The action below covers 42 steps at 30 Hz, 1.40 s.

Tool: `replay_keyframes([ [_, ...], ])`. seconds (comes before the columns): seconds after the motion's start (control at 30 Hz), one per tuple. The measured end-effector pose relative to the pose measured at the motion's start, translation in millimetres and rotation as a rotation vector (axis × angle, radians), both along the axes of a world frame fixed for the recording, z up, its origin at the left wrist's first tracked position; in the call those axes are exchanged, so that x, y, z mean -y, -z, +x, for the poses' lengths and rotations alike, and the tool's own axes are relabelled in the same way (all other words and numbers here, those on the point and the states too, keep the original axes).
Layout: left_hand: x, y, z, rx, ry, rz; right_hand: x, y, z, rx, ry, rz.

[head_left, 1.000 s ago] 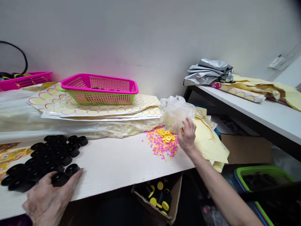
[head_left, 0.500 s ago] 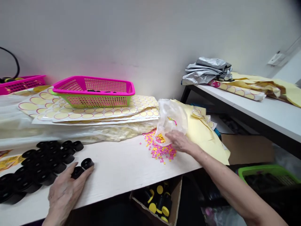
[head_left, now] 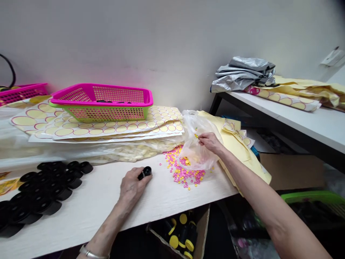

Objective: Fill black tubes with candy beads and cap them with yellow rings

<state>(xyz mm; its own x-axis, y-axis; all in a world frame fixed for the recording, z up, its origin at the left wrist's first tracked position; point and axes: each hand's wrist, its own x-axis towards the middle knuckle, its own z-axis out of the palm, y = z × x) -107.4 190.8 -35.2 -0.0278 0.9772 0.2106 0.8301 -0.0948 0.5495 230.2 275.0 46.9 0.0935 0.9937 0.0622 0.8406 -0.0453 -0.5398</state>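
My left hand (head_left: 132, 183) rests on the white table, its fingers closed around small black round caps (head_left: 147, 171); one shows its hollow top and another is partly covered by the fingers. To the left many more black caps (head_left: 45, 187) stand in packed rows. My right hand (head_left: 210, 141) is pinched over a clear plastic bag (head_left: 201, 160), with a tiny yellow-green bit at the fingertips. Whether that is a loose piece or part of the bag I cannot tell. Small pink and yellow rings (head_left: 185, 177) lie spilled around the bag's mouth.
A pink and green basket (head_left: 107, 111) sits on circle-patterned sheets (head_left: 118, 127) at the back. Below the table edge stands a cardboard box (head_left: 202, 230) of black pieces with yellow ends. At right, a white shelf (head_left: 293, 120) carries a silver bag (head_left: 242, 75).
My left hand has slid right with the black caps, away from the rows towards the rings. My right hand has risen from the bag's mouth and closed to a pinch; the bag has shifted.
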Motion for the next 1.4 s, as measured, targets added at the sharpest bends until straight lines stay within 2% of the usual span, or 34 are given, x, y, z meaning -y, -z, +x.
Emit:
replay_keyframes([
  [0.13,-2.9,-4.5,26.0,-0.041,0.061,-0.032,-38.2,9.0,10.7,0.215,0.237,-0.034],
  [0.23,-4.9,-1.6,25.7,-0.051,0.077,-0.046,-44.2,11.8,23.8,0.325,0.293,-0.058],
  [0.33,-8.8,0.1,19.0,-0.086,0.049,0.094,-41.2,14.6,29.9,0.408,0.183,-0.056],
  [0.43,-12.0,-11.9,26.3,-0.096,0.052,0.416,-38.3,20.4,25.6,0.480,0.053,-0.059],
  [0.53,-10.9,-34.4,58.0,-0.066,0.261,0.601,-38.3,28.0,17.4,0.531,-0.019,-0.064],
  [0.6,-8.4,-45.6,86.3,-0.092,0.456,0.575,-39.1,32.2,13.6,0.554,-0.042,-0.057],
  [0.67,-5.5,-49.2,110.9,-0.150,0.570,0.536,-40.2,34.4,12.3,0.568,-0.071,-0.050],
  [0.73,-2.3,-46.3,125.4,-0.180,0.588,0.502,-41.0,34.6,13.0,0.567,-0.133,-0.039],
  [0.8,1.3,-40.9,128.3,-0.165,0.568,0.482,-41.4,34.2,14.5,0.545,-0.220,-0.020],
  [0.93,7.8,-33.9,110.5,-0.079,0.571,0.523,-42.4,37.4,17.6,0.435,-0.338,0.015],
  [1.03,8.2,-33.0,86.8,0.003,0.449,0.616,-44.5,44.8,20.9,0.105,-0.277,0.109],
  [1.13,3.5,-30.7,57.7,0.100,0.151,0.629,-47.1,51.6,27.4,-0.185,-0.168,0.213],
  [1.27,-3.6,-21.8,21.9,0.347,-0.109,0.420,-46.3,53.1,36.9,-0.339,-0.109,0.278],
  [1.4,-3.7,-11.2,3.9,0.533,-0.324,0.136,-43.8,52.5,39.1,-0.444,-0.081,0.303],
])
